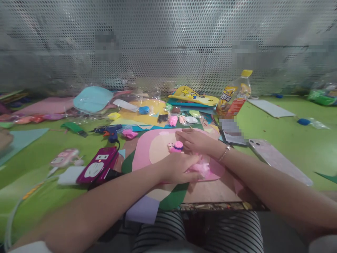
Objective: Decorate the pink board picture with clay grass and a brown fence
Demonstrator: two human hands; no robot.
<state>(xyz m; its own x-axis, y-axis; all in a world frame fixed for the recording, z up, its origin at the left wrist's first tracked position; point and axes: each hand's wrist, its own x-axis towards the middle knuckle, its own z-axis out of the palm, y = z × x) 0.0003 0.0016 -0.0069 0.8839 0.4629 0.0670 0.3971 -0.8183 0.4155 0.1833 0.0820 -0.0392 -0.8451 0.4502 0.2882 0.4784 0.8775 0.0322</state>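
Observation:
A pink rounded board point(142, 149) with a cream centre lies before me. On it sits a small pink snail figure point(177, 146) with a purple-edged shell. My left hand point(175, 168) is closed around a crinkled clear bag with pink stuff point(202, 169), above the board's lower right part. Just beyond, my right hand point(197, 141) rests over the board's upper right, beside the snail, its fingers stretched out and palm down. Whatever is under the right palm is hidden. The two hands nearly touch.
A glue gun point(112, 133) and a magenta power box point(101, 165) with cables stand left. Behind lie wrapped clay pieces point(173, 120) and yellow foam shapes point(195, 96). To the right are a bottle point(235, 96) and a phone point(279, 160). Another person's hand point(5, 142) shows far left.

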